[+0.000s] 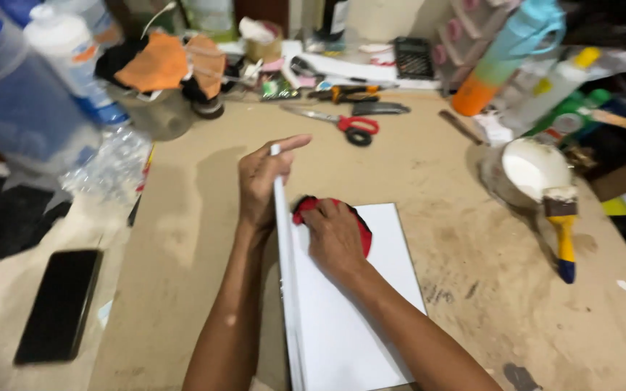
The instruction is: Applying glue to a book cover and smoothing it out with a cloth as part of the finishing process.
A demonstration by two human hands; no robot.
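White board [356,318], right hand [335,235] pressing, perhaps flat

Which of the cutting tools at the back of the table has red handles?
The scissors lying nearest the left hand have red handles. The tool behind them has orange and black grips, and the one beside it is dark grey.

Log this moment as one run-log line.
left hand: holds white board edge | right hand: presses red cloth on board | brush: rests on glue bowl

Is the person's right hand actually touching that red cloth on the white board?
Touching. The head view shows the right hand pressed flat on the red cloth, which shows around its fingers, on the white board.
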